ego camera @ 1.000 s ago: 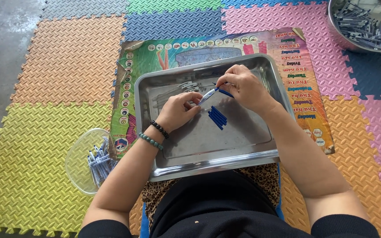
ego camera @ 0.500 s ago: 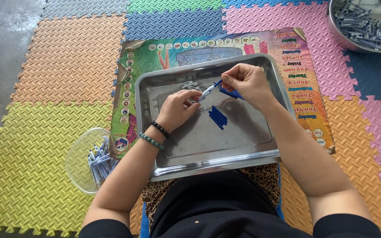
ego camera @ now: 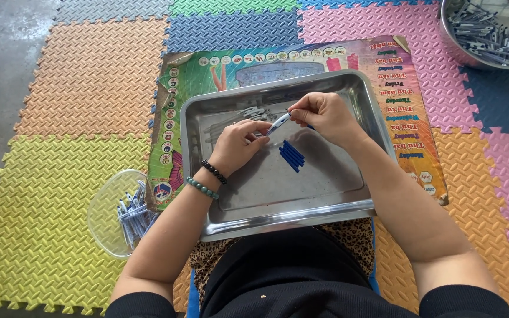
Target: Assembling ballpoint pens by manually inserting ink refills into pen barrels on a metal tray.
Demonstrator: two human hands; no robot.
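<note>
Many foam mats (ego camera: 78, 76), steel tray (ego camera: 349, 206)

Person seen from above: bare forearms emerging from short black sleeves. Left hand (ego camera: 240, 143) with two bead bracelets at the wrist, one black (ego camera: 214, 172), one green (ego camera: 202, 188). Right hand (ego camera: 323, 115) unadorned. Black top (ego camera: 290, 274) over the torso; leopard-print fabric (ego camera: 219, 256) visible at the lap.
</note>
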